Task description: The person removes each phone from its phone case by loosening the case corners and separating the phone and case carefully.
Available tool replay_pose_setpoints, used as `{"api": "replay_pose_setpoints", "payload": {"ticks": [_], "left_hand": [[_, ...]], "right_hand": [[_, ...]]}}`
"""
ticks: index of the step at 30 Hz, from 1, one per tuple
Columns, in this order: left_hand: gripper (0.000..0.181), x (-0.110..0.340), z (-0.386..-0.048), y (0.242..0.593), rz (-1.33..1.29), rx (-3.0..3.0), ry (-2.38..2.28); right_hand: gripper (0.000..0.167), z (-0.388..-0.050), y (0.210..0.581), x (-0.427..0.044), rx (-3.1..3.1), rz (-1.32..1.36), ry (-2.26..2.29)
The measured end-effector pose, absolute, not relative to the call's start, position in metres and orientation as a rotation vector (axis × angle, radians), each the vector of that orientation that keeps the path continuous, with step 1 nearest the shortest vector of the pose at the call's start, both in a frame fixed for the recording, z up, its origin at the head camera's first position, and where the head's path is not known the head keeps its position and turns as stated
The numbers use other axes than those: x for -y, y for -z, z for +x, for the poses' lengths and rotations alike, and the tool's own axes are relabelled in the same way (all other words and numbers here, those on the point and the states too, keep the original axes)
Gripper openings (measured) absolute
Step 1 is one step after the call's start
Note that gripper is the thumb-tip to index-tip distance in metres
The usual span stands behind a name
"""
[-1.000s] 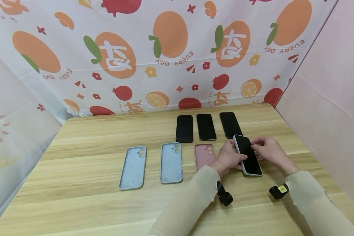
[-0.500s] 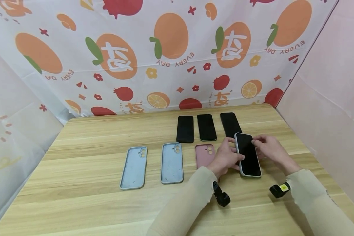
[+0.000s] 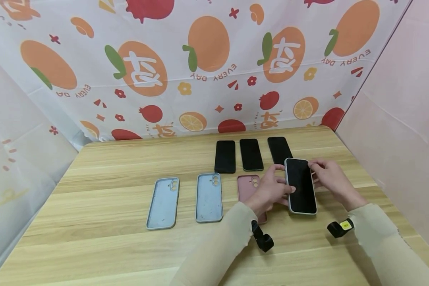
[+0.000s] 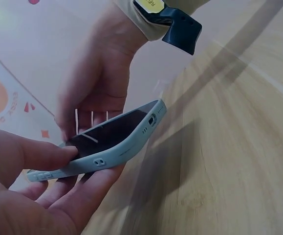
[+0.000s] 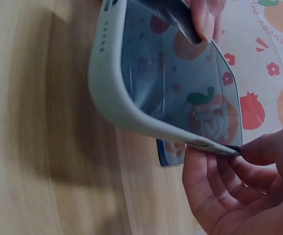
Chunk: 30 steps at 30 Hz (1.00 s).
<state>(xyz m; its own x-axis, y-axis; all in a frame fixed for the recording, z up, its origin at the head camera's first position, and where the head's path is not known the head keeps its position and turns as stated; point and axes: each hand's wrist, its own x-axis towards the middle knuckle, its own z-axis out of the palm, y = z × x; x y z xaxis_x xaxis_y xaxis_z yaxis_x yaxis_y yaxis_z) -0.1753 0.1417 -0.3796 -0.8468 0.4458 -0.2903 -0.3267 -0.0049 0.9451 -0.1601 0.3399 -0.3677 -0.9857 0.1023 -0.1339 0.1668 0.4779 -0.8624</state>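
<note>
A black-screened smartphone sits in a pale blue-green phone case, held tilted above the table. My left hand grips its left side, thumb on the screen's edge and fingers underneath, as the left wrist view shows. At the upper right edge, my right hand pinches the case and phone, its thumb against the rim and fingers curled below. Whether the phone is fully seated at that corner cannot be told. Partly under my left forearm lies a pink phone case.
Two light blue phone cases lie inside-up to the left. Behind the hands are three black phones: a left one, a middle one and a right one, partly covered by the held phone. A fruit-print curtain backs the wooden table.
The held phone has turned more upright, its top edge rising slightly. My right thumb has moved up along the right edge to the top corner. My left wrist has shifted left.
</note>
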Motion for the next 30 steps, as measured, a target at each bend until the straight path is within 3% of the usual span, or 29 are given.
{"api": "replay_pose_setpoints", "payload": {"ticks": [23, 30], "left_hand": [[0.061, -0.095, -0.18, 0.365, 0.275, -1.627, -1.94], [0.06, -0.079, -0.18, 0.364, 0.342, -1.631, -1.918]], "right_hand": [[0.048, -0.157, 0.35, -0.324, -2.574, 0.07, 1.787], [0.033, -0.158, 0.347, -0.316, -2.361, -0.004, 2.0]]}}
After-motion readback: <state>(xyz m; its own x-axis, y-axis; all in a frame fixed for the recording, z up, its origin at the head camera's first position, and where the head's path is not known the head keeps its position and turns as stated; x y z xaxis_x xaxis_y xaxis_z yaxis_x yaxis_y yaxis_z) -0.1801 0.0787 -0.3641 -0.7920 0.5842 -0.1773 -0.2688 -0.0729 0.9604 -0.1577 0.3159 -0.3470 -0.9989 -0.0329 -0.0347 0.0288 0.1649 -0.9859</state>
